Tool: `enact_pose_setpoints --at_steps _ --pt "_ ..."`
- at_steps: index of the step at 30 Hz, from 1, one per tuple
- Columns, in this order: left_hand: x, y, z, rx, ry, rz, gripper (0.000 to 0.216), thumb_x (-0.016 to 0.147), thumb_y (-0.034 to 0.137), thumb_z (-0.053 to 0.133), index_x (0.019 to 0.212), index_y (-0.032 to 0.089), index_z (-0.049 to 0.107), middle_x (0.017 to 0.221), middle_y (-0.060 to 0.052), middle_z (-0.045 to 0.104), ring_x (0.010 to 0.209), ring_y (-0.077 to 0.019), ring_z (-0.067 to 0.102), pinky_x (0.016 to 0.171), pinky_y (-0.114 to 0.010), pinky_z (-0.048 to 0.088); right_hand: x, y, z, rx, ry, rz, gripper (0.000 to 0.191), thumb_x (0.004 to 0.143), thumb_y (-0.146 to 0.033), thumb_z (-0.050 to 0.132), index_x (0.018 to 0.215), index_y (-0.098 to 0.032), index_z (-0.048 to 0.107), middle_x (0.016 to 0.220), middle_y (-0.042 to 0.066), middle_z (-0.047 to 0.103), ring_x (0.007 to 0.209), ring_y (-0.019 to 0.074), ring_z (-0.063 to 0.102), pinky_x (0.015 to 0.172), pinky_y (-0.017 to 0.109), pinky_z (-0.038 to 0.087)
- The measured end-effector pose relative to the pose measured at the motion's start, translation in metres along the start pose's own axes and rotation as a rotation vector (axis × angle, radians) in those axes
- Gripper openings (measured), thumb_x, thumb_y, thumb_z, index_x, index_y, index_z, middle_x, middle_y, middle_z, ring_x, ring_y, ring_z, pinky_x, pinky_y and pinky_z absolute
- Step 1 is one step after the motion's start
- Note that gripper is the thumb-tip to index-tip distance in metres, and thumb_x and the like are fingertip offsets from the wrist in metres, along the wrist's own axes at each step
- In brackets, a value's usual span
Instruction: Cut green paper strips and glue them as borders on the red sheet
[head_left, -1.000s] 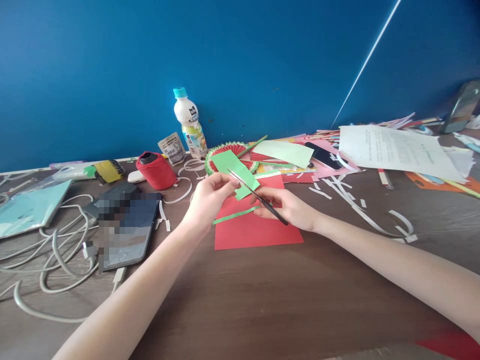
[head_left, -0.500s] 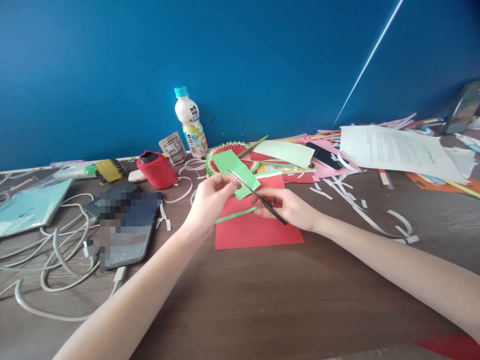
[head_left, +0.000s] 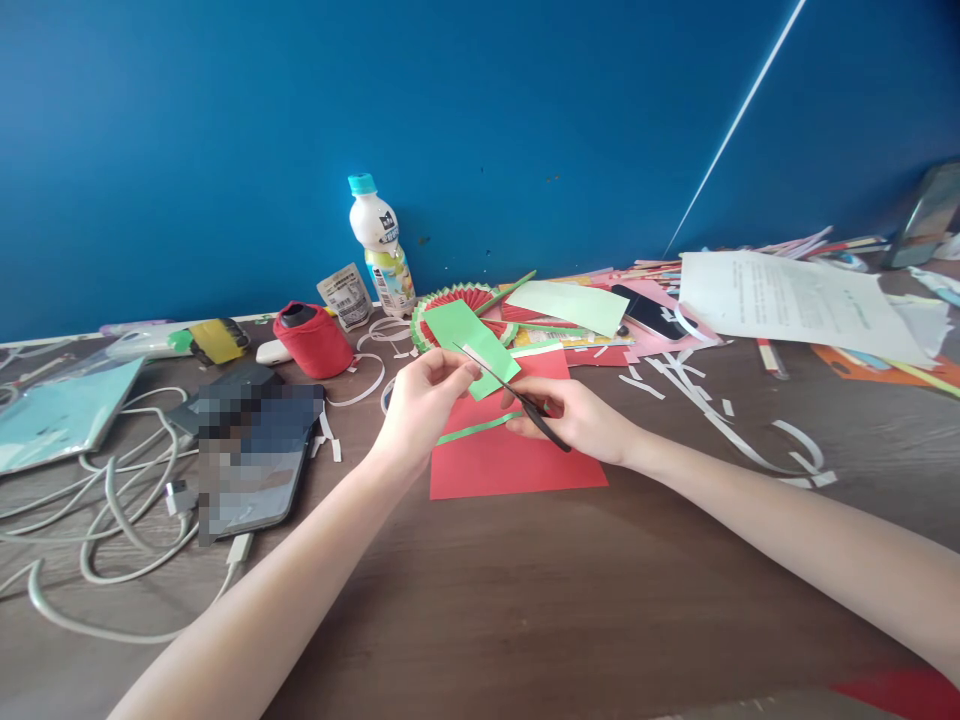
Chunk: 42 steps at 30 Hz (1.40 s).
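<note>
My left hand [head_left: 426, 400] pinches the lower left edge of a green paper piece [head_left: 471, 335] between thumb and fingers. In my right hand [head_left: 574, 418] is a pair of scissors [head_left: 549, 428] with dark handles. Their blades lie slantwise along the green paper, their tips close to my left thumb. Below both hands a red paper sheet [head_left: 517, 470] lies flat on the table. A thin green paper strip [head_left: 480, 428] crosses over it. Behind the green paper sits a pleated red and green paper round [head_left: 450, 305], partly covered.
A bottle [head_left: 382, 245] stands against the blue wall, with a red-wrapped roll [head_left: 319, 340] left of it. Farther left lie a tablet-like device [head_left: 262, 470] and white cables [head_left: 112, 500]. White paper strips [head_left: 705, 400] and a printed sheet [head_left: 795, 300] are on the right.
The scissors' handles have shifted slightly apart and the blades have turned a little over the paper. My left hand and the green paper stay almost in place.
</note>
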<state>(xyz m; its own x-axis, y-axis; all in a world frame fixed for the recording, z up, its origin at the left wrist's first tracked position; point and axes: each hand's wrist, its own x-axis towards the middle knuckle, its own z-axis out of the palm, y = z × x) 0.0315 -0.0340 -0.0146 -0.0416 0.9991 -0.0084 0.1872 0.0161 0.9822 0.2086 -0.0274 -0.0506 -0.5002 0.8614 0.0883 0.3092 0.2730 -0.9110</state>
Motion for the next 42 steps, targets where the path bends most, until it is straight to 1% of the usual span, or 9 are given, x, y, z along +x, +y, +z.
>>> enact_pose_setpoints --at_steps 5,10,17,22,27,31,37,42 --pt "-0.0009 -0.0007 0.0008 0.013 0.000 0.019 0.010 0.070 0.026 0.059 0.069 0.017 0.057 0.053 0.004 0.052 0.046 -0.0064 0.037 0.048 -0.021 0.028 0.0004 0.0003 -0.0005 0.031 -0.011 0.008 0.026 0.072 -0.033 0.065 0.095 -0.020 0.062 0.079 0.000 0.052 0.070 0.0130 0.044 0.065 0.027 0.038" --pt "-0.0031 0.0003 0.0017 0.011 0.011 0.027 0.011 0.072 0.026 0.059 0.068 0.017 0.056 0.055 0.004 0.052 0.048 -0.0065 0.038 0.049 -0.021 0.028 0.0008 0.0000 -0.0010 0.085 -0.026 0.028 0.027 0.072 -0.032 0.065 0.096 -0.019 0.063 0.077 0.000 0.050 0.069 0.0127 0.044 0.066 0.028 0.038" --pt "-0.0051 0.0022 0.0024 0.002 0.013 0.002 0.013 0.073 0.029 0.059 0.067 0.018 0.055 0.049 0.005 0.047 0.044 -0.0062 0.031 0.047 -0.022 0.026 0.0010 -0.0001 -0.0022 0.114 -0.039 0.042 0.027 0.071 -0.034 0.066 0.094 -0.020 0.063 0.075 0.000 0.051 0.069 0.0128 0.045 0.067 0.028 0.039" --pt "-0.0039 0.0007 0.0023 -0.022 -0.005 -0.001 0.014 0.072 0.030 0.060 0.067 0.018 0.055 0.048 0.006 0.046 0.044 -0.0066 0.031 0.047 -0.022 0.026 0.0011 0.0002 -0.0019 0.107 -0.037 0.044 0.029 0.071 -0.035 0.066 0.095 -0.020 0.064 0.076 0.000 0.053 0.071 0.0137 0.048 0.068 0.029 0.040" --pt "-0.0031 -0.0003 0.0021 -0.046 -0.003 0.003 0.015 0.071 0.031 0.061 0.066 0.018 0.055 0.054 0.004 0.050 0.046 -0.0066 0.035 0.047 -0.022 0.026 0.0016 0.0023 -0.0023 0.115 -0.035 0.041 0.029 0.071 -0.035 0.066 0.095 -0.019 0.064 0.077 0.001 0.054 0.071 0.0139 0.049 0.069 0.029 0.041" --pt "-0.0026 -0.0002 0.0017 -0.049 -0.009 -0.006 0.015 0.072 0.031 0.060 0.066 0.018 0.055 0.052 0.005 0.048 0.045 -0.0064 0.033 0.047 -0.022 0.026 0.0022 0.0027 -0.0028 0.116 -0.032 0.039 0.028 0.070 -0.035 0.066 0.093 -0.019 0.064 0.078 0.001 0.056 0.073 0.0145 0.050 0.068 0.029 0.042" --pt "-0.0012 -0.0013 0.0016 -0.053 0.011 0.012 0.019 0.069 0.034 0.063 0.064 0.018 0.055 0.057 0.003 0.053 0.049 -0.0075 0.038 0.050 -0.022 0.027 0.0022 0.0006 -0.0037 0.093 -0.032 0.040 0.027 0.069 -0.037 0.067 0.089 -0.018 0.064 0.079 0.001 0.059 0.073 0.0152 0.052 0.068 0.029 0.043" --pt "-0.0022 -0.0007 0.0017 -0.041 0.008 0.016 0.018 0.069 0.034 0.062 0.064 0.018 0.055 0.059 0.003 0.054 0.049 -0.0072 0.038 0.050 -0.022 0.027 0.0027 0.0017 -0.0039 0.108 -0.049 0.027 0.028 0.068 -0.038 0.067 0.089 -0.018 0.065 0.078 0.002 0.060 0.079 0.0181 0.054 0.072 0.031 0.044"
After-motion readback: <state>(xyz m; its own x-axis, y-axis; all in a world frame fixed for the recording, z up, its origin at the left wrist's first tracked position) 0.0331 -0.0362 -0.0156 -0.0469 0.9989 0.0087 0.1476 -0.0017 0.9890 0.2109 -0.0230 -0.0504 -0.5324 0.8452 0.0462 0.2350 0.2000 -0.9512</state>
